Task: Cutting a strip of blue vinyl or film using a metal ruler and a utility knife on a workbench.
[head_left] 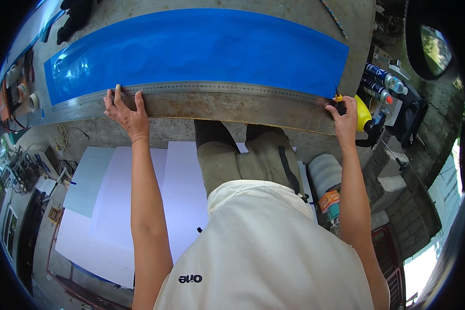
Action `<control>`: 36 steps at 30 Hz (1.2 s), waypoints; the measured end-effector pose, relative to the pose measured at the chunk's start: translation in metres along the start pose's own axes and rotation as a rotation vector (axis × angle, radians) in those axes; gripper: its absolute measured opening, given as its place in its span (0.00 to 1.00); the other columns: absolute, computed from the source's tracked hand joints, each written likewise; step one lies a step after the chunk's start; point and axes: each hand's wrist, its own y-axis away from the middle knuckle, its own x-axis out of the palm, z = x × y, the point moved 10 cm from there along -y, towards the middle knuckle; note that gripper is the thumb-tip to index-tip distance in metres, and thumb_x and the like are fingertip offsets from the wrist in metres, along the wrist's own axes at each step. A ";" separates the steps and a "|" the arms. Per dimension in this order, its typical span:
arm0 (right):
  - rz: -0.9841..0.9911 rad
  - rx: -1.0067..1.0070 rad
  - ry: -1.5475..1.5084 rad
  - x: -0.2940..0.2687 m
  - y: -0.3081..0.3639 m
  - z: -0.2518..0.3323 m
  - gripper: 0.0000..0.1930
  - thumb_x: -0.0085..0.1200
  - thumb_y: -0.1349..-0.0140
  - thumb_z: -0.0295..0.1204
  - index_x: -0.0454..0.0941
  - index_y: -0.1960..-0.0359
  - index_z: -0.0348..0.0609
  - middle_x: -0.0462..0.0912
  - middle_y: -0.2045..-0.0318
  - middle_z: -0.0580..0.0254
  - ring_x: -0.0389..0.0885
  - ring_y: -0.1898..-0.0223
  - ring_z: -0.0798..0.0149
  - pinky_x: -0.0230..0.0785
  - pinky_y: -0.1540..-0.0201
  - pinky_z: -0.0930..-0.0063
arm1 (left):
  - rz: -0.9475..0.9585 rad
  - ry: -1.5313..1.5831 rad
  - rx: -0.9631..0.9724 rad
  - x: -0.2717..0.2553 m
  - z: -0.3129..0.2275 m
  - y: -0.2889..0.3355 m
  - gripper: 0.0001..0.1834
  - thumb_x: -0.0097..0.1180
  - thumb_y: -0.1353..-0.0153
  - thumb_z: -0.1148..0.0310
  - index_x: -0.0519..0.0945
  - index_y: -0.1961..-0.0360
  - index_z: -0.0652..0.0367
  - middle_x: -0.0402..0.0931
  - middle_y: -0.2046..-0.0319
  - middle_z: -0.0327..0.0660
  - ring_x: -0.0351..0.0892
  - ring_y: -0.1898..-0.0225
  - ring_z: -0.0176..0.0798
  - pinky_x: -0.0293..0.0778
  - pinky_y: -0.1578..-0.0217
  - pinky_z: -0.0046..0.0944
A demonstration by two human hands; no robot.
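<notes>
A long blue sheet [201,46] lies flat on the worktable [253,108]. A steel ruler [206,87] runs along its near edge. The fingertips of my left hand [126,112] press down on the ruler, left of the middle, with the fingers apart. At the sheet's near right corner, my right hand [345,116] is closed around a small yellow knife [338,97]. Its thin tip points away from me, beside the ruler's right end. The fingers hide most of the knife's handle.
Just right of my right hand is a yellow spray bottle [363,113], with several spray cans [378,75] beyond. A patterned rod [335,19] and dark cloth [75,20] lie at the back. Tape rolls [33,102] stand left. White panels [113,206] lie below the table.
</notes>
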 end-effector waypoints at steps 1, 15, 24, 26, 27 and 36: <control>0.007 0.012 0.023 -0.001 0.000 -0.002 0.20 0.77 0.47 0.30 0.82 0.56 0.36 0.77 0.57 0.60 0.77 0.56 0.60 0.70 0.51 0.70 | -0.007 0.006 0.000 0.000 0.000 0.000 0.35 0.58 0.31 0.41 0.69 0.28 0.43 0.55 0.26 0.43 0.46 0.20 0.55 0.35 0.24 0.74; 0.017 0.040 0.026 -0.004 -0.002 -0.001 0.20 0.78 0.48 0.29 0.82 0.57 0.36 0.78 0.56 0.62 0.79 0.55 0.63 0.70 0.49 0.71 | -0.029 0.045 0.008 -0.001 -0.001 -0.002 0.35 0.60 0.32 0.41 0.70 0.29 0.45 0.57 0.27 0.44 0.50 0.22 0.55 0.35 0.25 0.73; 0.014 0.031 -0.031 -0.004 -0.003 -0.002 0.18 0.77 0.47 0.31 0.84 0.58 0.39 0.78 0.57 0.62 0.75 0.57 0.62 0.68 0.53 0.71 | -0.055 -0.038 0.061 -0.006 -0.006 0.000 0.34 0.58 0.30 0.44 0.71 0.30 0.50 0.60 0.29 0.49 0.56 0.28 0.56 0.56 0.29 0.59; 0.013 0.049 -0.065 -0.001 -0.004 -0.007 0.17 0.76 0.46 0.31 0.84 0.58 0.39 0.78 0.58 0.62 0.76 0.57 0.62 0.68 0.52 0.71 | -0.024 0.029 0.001 -0.002 0.001 -0.001 0.36 0.59 0.32 0.40 0.70 0.29 0.46 0.57 0.27 0.43 0.52 0.22 0.54 0.37 0.25 0.74; 0.011 0.055 -0.072 -0.003 -0.004 -0.010 0.17 0.76 0.46 0.30 0.84 0.58 0.39 0.78 0.58 0.62 0.76 0.57 0.63 0.68 0.52 0.72 | -0.028 0.017 0.005 -0.001 0.000 0.000 0.36 0.59 0.32 0.40 0.70 0.29 0.46 0.57 0.27 0.43 0.52 0.22 0.54 0.37 0.25 0.74; 0.031 0.046 -0.040 0.003 -0.006 -0.011 0.15 0.74 0.43 0.29 0.82 0.59 0.38 0.77 0.59 0.63 0.77 0.56 0.64 0.68 0.49 0.73 | -0.029 0.049 -0.034 -0.005 0.003 0.002 0.40 0.63 0.34 0.42 0.65 0.28 0.49 0.54 0.27 0.47 0.49 0.22 0.55 0.35 0.23 0.73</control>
